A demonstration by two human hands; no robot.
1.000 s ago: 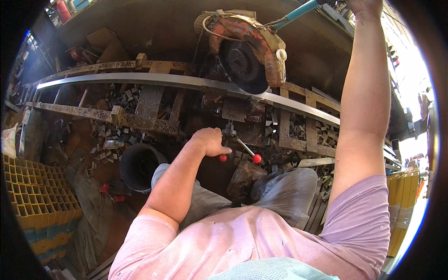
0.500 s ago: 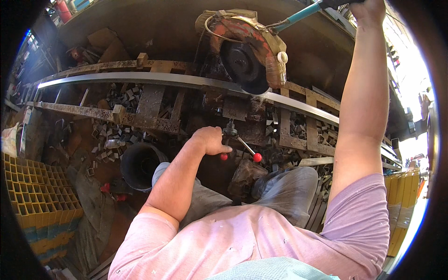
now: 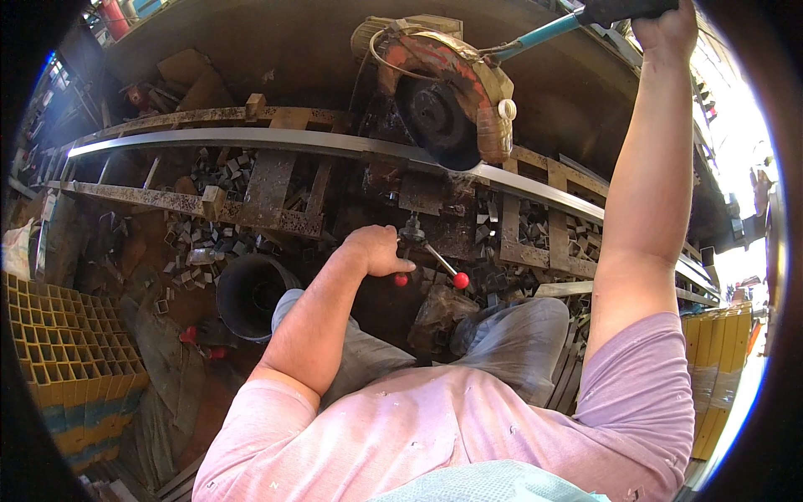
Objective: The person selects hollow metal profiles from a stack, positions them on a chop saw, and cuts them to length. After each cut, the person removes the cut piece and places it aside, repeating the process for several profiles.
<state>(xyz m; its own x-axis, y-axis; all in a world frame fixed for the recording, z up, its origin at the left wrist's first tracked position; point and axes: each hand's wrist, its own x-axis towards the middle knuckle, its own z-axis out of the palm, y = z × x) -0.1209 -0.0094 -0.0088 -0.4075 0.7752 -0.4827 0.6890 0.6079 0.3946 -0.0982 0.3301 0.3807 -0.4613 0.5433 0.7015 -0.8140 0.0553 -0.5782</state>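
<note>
My left hand [image 3: 378, 251] is closed around a lever of the clamp handle [image 3: 412, 229], which has red ball knobs [image 3: 461, 280]. At the upper right, my right arm is stretched out and my right hand [image 3: 669, 32] is wrapped round the black grip [image 3: 627, 8] of the saw's blue handle [image 3: 539, 35]. The cut-off saw [image 3: 478, 71] has a worn orange guard over a dark disc [image 3: 431, 113]. The disc's lower edge is down at a long silver metal bar [image 3: 335, 142], which lies across the saw bed.
Rusty rails [image 3: 167, 197] support the bar, with many cut metal offcuts [image 3: 226, 176] below and around them. A black bucket [image 3: 251, 293] stands left of my knee. Stacked yellow tubes [image 3: 71, 343] are at the left, and wrapped yellow bars [image 3: 718, 360] at the right.
My right hand and the saw handle have come down slightly, showing more of the black grip. The bright spot by the disc's lower edge is gone. My left hand stays on the clamp handle.
</note>
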